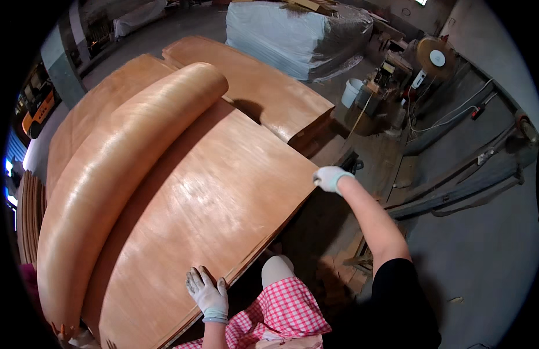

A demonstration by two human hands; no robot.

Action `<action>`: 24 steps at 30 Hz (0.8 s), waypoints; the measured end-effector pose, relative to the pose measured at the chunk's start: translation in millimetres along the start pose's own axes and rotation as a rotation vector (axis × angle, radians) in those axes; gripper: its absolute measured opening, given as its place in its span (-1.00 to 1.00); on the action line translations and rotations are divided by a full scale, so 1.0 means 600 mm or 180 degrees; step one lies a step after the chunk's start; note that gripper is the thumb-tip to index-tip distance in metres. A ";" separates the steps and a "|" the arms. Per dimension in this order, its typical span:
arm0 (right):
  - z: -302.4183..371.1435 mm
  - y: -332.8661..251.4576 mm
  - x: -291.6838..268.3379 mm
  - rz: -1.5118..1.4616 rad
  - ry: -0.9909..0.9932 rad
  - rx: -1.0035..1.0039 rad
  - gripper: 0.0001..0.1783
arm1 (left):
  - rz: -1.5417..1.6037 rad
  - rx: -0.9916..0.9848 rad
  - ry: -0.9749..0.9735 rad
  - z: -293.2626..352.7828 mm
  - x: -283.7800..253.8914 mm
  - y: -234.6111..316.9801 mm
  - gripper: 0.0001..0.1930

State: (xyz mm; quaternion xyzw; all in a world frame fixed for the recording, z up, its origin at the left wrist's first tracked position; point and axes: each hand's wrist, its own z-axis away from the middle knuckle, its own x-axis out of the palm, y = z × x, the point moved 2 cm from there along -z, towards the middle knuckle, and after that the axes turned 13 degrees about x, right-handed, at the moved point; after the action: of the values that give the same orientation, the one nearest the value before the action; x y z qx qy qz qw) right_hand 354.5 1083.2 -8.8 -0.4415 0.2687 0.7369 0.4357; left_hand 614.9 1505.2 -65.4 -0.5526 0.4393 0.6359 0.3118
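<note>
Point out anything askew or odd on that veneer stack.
The top veneer sheet is curled back into a long roll instead of lying flat. The left hand presses the flat sheet below; the right hand grips its far corner.

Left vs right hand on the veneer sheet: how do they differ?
The left hand lies flat, fingers spread, on the top veneer sheet near its close edge; the right hand is curled at the sheet's far right corner. The left forearm barely shows; the right arm stretches far out. Both wear light work gloves and touch the same sheet.
</note>
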 end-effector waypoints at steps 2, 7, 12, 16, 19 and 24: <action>-0.013 0.011 -0.015 -0.0001 -0.0034 0.0123 -0.68 | -0.0037 0.0018 0.0003 0.001 -0.001 -0.004 -0.25; -0.032 0.022 -0.002 -0.1130 -0.0138 -0.0093 -0.59 | -0.0134 0.0032 -0.0045 0.001 -0.004 -0.003 -0.25; -0.001 -0.018 0.027 -0.0664 -0.0394 -0.0843 -0.35 | -0.0228 0.0094 -0.0019 0.000 0.000 -0.006 -0.26; 0.009 -0.043 0.054 -0.0873 -0.0323 -0.0759 -0.57 | -0.0225 0.0077 -0.0049 0.001 0.004 -0.007 -0.26; -0.001 -0.031 0.056 -0.1540 -0.0668 -0.0717 -0.62 | -0.0259 0.0114 -0.0058 -0.004 -0.003 0.000 -0.26; 0.024 -0.059 0.027 -0.1519 -0.0764 -0.1010 -0.55 | -0.0335 0.0060 -0.0002 0.003 -0.001 -0.005 -0.30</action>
State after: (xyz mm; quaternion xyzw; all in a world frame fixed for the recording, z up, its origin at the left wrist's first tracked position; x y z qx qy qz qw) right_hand 375.9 1118.0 -16.5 -0.4644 -0.0142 0.6934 0.5507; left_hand 617.1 1507.9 -65.7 -0.5718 0.4155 0.6147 0.3502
